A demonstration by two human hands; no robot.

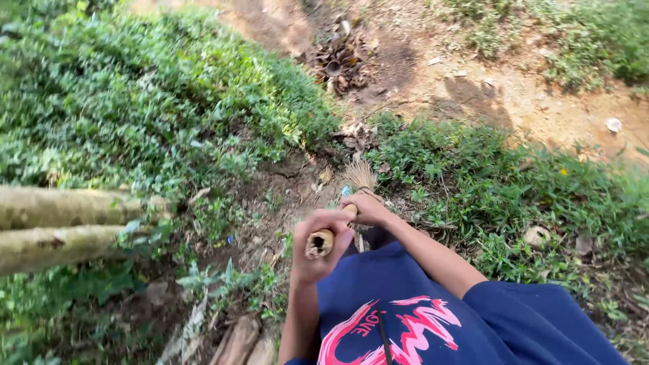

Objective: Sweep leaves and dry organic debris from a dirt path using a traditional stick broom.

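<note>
Outdoors, you stand on a dirt path that runs between two banks of low green weeds, with bare reddish soil further up. At the far left, two pale trunks lie side by side, reaching in from the edge of the view. Near the bottom, cut pieces of wood rest on the ground. Up the path sits a heap of dry brown husks.

At centre, your left hand is wrapped around the upper end of a broom, fingers curled shut over the bamboo handle, whose hollow cut end faces the camera. Just beyond it, your right hand grips the same handle lower down, fingers closed about it. The broom slants away from you; its straw bristles fan out and touch the dirt just ahead of your right hand.

Below the hands, your navy shirt with a pink print fills the lower frame. To the right, a pale stone lies among the weeds.
</note>
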